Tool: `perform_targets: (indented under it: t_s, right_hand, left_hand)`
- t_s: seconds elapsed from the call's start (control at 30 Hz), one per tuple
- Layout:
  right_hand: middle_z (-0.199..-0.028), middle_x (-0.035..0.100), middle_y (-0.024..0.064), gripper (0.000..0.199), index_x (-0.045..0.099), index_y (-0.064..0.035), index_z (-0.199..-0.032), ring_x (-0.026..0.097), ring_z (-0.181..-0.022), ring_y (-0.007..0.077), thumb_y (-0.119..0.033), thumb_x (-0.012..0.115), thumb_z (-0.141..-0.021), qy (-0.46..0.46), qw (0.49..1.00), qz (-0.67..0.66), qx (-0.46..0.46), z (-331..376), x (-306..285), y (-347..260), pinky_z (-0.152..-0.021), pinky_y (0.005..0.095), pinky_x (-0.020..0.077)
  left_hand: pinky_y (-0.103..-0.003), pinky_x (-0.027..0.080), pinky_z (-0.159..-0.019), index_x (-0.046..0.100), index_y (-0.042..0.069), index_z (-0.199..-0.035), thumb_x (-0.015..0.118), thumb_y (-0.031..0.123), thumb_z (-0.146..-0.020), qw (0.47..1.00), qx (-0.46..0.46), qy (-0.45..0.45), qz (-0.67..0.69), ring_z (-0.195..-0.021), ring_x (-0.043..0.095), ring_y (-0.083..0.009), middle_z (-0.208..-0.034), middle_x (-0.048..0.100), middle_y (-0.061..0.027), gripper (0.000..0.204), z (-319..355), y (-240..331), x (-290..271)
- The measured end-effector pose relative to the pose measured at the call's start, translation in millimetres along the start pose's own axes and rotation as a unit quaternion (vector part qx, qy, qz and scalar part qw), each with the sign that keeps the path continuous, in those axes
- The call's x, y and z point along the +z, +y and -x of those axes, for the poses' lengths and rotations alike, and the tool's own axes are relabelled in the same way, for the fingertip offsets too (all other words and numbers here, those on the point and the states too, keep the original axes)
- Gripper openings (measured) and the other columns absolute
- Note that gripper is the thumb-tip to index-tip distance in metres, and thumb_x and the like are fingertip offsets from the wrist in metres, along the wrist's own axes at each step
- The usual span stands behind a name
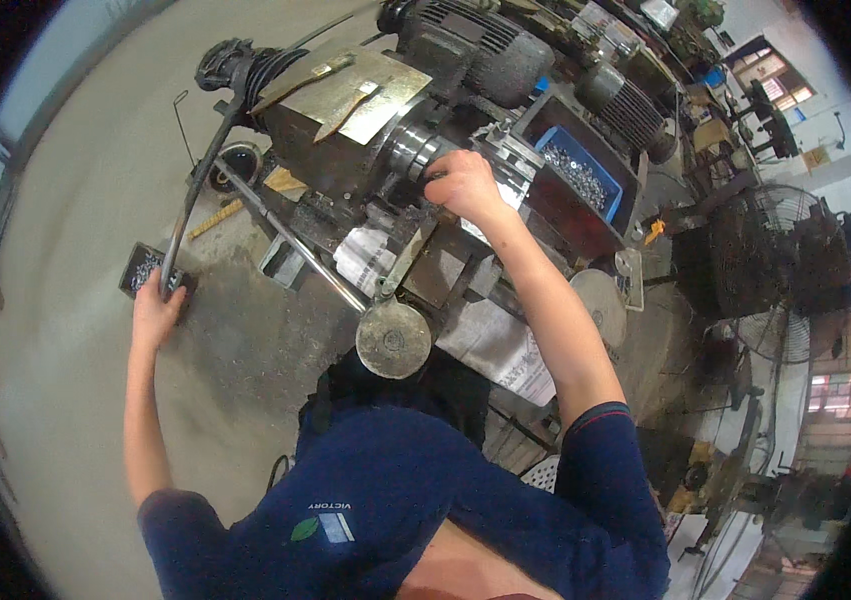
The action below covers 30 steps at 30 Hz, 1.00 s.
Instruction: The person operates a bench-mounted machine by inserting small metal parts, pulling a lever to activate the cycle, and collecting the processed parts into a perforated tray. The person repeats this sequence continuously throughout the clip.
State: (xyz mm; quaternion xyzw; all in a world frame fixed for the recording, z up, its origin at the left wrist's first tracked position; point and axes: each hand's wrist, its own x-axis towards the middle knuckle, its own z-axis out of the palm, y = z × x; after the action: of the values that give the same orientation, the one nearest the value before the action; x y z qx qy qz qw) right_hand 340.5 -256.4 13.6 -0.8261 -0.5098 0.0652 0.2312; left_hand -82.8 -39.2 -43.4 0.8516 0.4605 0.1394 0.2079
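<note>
My left hand (157, 312) is closed round the lower end of a long dark metal lever (192, 205), which slants up to the far left of the machine. Just beside that hand is a small dark box (127, 282) of little metal parts. At the machine's middle, my right hand (462, 186) is held with fingers bent together in front of a shiny round spindle chuck (410, 148). Something small and dark shows at its fingertips, too small to name; the fingers hide the rest.
A metal sheet (390, 100) with wooden-handled tools lies on the machine's headstock. To the right, a blue tray (573, 143) holds many small metal parts. A steel bar (295, 240) and a round grey disc (393, 345) lie nearer me. A large fan (735, 265) stands at right.
</note>
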Motion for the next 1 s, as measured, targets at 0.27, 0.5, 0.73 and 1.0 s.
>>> perform_targets:
  t_s: [0.27, 0.5, 0.73, 1.0]
  right_hand:
    - [-0.073, 0.062, 0.0172, 0.026, 0.066, -0.0022, -0.066, 0.055, -0.075, 0.0355, -0.023, 0.06, -0.051, 0.036, 0.991, 0.108, -0.074, 3.7, 5.7, -7.2, -0.067, 0.0422, 0.0463]
    - [-0.069, 0.061, 0.0162, 0.024, 0.065, -0.0021, -0.062, 0.054, -0.07, 0.0343, -0.022, 0.058, -0.052, 0.071, 0.988, 0.069, -0.122, 0.8, 8.0, 1.4, -0.067, 0.0398, 0.0462]
    - [-0.098, 0.06, 0.0137, 0.032, 0.065, -0.0047, -0.083, 0.053, -0.086, 0.0326, -0.019, 0.06, -0.054, 0.151, 0.982, 0.032, -0.112, 45.4, -21.1, -4.2, -0.077, 0.0376, 0.0451]
    - [-0.103, 0.06, 0.0124, 0.032, 0.064, -0.0035, -0.087, 0.056, -0.094, 0.0305, -0.007, 0.059, -0.055, 0.244, 0.965, 0.05, 0.082, 228.7, -71.5, 61.8, -0.082, 0.0357, 0.0451]
  left_hand:
    - [-0.045, 0.048, -0.068, 0.057, 0.005, -0.103, 0.06, 0.016, -0.071, 0.963, -0.026, 0.007, -0.267, -0.077, 0.061, -0.0355, -0.079, 0.062, -0.0186, 0.034, -24.8, -37.8, -1.3]
    - [-0.041, 0.048, -0.057, 0.054, 0.004, -0.078, 0.053, 0.006, -0.072, 0.901, 0.124, 0.113, -0.4, -0.064, 0.06, -0.0317, -0.071, 0.06, -0.0154, 0.006, -139.2, -147.6, -49.2]
    - [-0.042, 0.046, -0.08, 0.056, 0.007, -0.112, 0.057, 0.023, -0.076, 0.978, -0.034, 0.133, -0.156, -0.093, 0.058, -0.0341, -0.097, 0.062, -0.0159, 0.04, -143.9, -111.5, -26.6]
    - [-0.038, 0.048, -0.069, 0.062, 0.001, -0.097, 0.064, 0.025, -0.071, 0.975, -0.067, -0.174, 0.124, -0.076, 0.062, -0.0277, -0.081, 0.063, -0.0181, 0.035, -82.4, -42.3, 203.1]
